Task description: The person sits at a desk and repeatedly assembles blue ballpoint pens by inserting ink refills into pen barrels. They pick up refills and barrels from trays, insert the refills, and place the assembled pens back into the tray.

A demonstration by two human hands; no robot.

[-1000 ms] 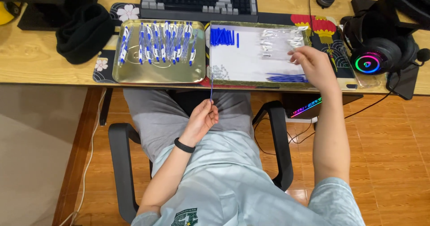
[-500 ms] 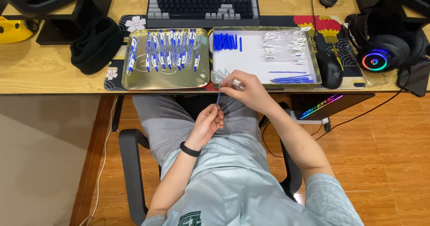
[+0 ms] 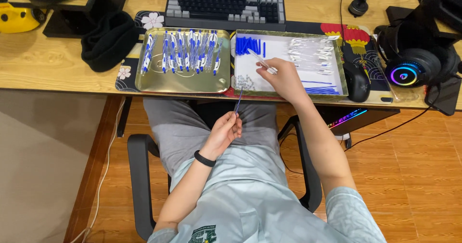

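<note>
Wooden desk (image 3: 57, 62) seen from above, with a seated person's lap and an orange-brown wood floor below it. At the far left of the desk sits a yellow object (image 3: 17, 19), then a black knitted hat (image 3: 108, 41). Next comes a gold metal tray (image 3: 183, 82) holding a row of assembled blue-and-white pens (image 3: 180, 50) laid side by side. Behind the trays stands a dark keyboard (image 3: 224, 5).

Below the desk edge, over the lap, the left hand (image 3: 224, 132) is raised with its fingers pinched closed around the lower end of a thin blue pen refill (image 3: 238, 101), which points up toward the desk. A black band circles that wrist.

Just right of the gold tray is a white-lined tray (image 3: 288, 67) with a pile of blue caps (image 3: 248, 45) at its back left corner, small metal springs (image 3: 245, 82) at its front left, clear pen barrels (image 3: 313, 55) toward the right and more blue refills (image 3: 320, 90) along the front right. The right hand (image 3: 284, 77) rests over the front of this tray, fingers curled closed around a clear pen barrel (image 3: 262, 61) that sticks out up and to the left.

Further right lie a black mouse (image 3: 357, 82) on a patterned desk mat and a black headset (image 3: 414, 62) with a glowing ring.
</note>
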